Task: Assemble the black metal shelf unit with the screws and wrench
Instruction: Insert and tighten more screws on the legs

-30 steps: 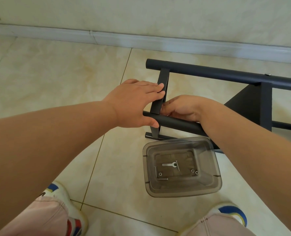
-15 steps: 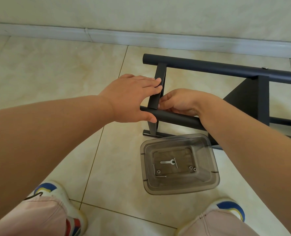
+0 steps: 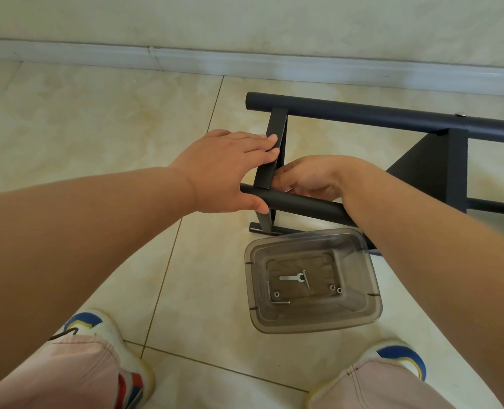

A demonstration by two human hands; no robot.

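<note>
Head view: the black shelf frame (image 3: 392, 116) is lying on its side on the tiled floor (image 3: 97, 128), close to the baseboard (image 3: 185, 60). Its far tube is running from centre to the right edge, and a near tube (image 3: 303, 203) is lying parallel below it. A flat crossbar (image 3: 270, 160) is joining the two tubes.

The left hand (image 3: 230, 169) is grasping the frame at that joint: its fingers (image 3: 262, 144) are lying across the crossbar and its thumb is pressing against the near tube's end. The right hand (image 3: 312, 178) is sitting just behind the near tube, right of the crossbar, with its fingers curled down at the joint. Whether it is pinching something there, I cannot tell, because the fingertips are hidden.

A clear plastic tub (image 3: 371, 290) is standing on the floor just in front of the frame, between the person's shoes. Inside it, a small flat wrench (image 3: 290, 278) is lying near the middle. Several screws (image 3: 281, 302) and small nuts (image 3: 335, 288) are lying loose around it on the bottom.

Two shoes (image 3: 97, 326) and pale trouser legs (image 3: 76, 373) are showing along the bottom edge.
</note>
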